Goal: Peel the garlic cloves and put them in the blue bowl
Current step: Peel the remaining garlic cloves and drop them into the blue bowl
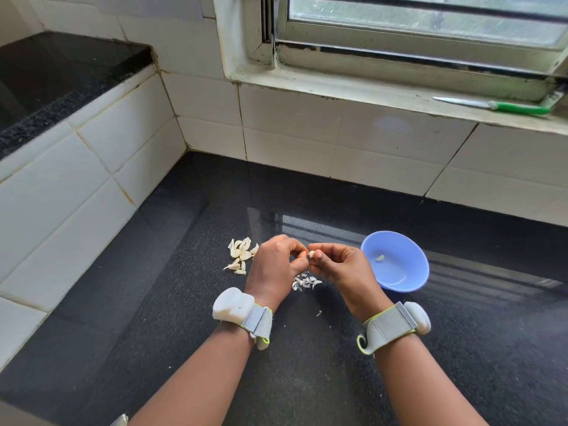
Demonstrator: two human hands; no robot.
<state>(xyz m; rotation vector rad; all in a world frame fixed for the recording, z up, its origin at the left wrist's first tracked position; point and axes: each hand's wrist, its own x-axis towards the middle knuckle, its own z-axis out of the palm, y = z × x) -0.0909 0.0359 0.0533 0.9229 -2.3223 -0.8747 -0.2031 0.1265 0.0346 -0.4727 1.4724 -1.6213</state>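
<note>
You are working on a black granite countertop (215, 348) that meets white wall tiles (92, 186) on your left and straight ahead, forming a corner at upper left. The far edge of the counter lies well beyond your hands, and the polished stone between your hands and the back wall carries only reflections of the window (430, 23). On the windowsill (353, 90) above the back tiles lies a green-handled knife (498, 106), well apart from everything else.

Your left hand (275, 265) and right hand (338, 264) are raised together above the counter, both with fingers curled in. Between their fingertips you pinch one garlic clove (311, 254), the left thumb and forefinger at its left end, the right thumb and fingers closed round its right side. Each wrist wears a grey strap with a white sensor pod (232, 304).

The pile of unpeeled garlic cloves (241, 255) lies on the counter just to the left of your left hand, partly behind it. A small heap of garlic skins (305, 281) sits on the counter directly below and between your hands. The blue bowl (412, 284) stands just right of your right hand, close to its knuckles, and one peeled clove (380, 258) rests inside it against the left wall.
</note>
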